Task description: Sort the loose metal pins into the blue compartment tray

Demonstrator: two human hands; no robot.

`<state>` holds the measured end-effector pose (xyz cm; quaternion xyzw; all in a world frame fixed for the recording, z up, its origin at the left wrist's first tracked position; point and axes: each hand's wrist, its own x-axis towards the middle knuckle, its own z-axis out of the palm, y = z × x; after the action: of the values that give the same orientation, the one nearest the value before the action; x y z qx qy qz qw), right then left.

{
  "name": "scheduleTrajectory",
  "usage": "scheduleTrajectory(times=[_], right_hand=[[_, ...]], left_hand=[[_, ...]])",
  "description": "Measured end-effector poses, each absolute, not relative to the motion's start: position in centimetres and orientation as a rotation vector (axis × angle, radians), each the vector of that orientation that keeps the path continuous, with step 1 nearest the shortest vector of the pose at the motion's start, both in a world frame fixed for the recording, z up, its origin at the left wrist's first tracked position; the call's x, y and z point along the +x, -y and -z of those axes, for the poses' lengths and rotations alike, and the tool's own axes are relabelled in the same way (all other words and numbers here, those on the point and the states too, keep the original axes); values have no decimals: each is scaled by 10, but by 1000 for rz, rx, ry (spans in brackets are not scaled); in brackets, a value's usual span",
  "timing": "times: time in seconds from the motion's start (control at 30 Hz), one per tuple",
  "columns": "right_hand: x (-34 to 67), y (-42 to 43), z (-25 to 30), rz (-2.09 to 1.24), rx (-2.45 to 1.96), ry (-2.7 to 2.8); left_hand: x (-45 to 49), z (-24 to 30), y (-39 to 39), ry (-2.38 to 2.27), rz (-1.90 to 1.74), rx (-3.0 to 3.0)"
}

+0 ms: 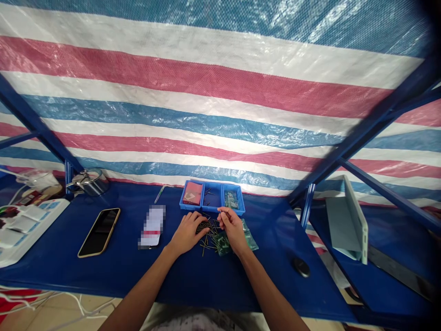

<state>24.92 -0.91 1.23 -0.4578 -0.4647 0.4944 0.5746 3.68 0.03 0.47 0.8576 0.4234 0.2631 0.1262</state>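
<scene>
My left hand (186, 231) rests at the left side of a loose pile of thin, dark screw-like pieces (206, 243), its thumb and forefinger apart over them. To the right, my right hand (232, 227) is raised a little with thumb and fingertips pinched together; whatever is in the pinch is too small to make out. Under and beside that hand lie small greenish clear plastic bags (223, 244). Just beyond my hands stand three blue bins: the left bin (186, 208) contains reddish packets, the middle bin (213, 193) a few thin pieces, and the right bin (240, 209) greenish bags.
On the blue table (206, 285), a phone (99, 232), a blurred-out slip (153, 226) and a pen (159, 194) lie left. Farther left are a metal pot (92, 182) and white case (44, 225). A black round object (301, 266) and tablet stand (347, 225) are right.
</scene>
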Motion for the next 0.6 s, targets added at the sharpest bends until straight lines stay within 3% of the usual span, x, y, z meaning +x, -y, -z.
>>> scheduleTrajectory(times=[0.27,0.6], right_hand=[[250,10,-14,-1159,-1064,1042],[249,11,-11,-914,-1249,1169]], left_hand=[[37,-11,1,-1234,-734,2488],[38,-8,2,-1264,-803,2423]])
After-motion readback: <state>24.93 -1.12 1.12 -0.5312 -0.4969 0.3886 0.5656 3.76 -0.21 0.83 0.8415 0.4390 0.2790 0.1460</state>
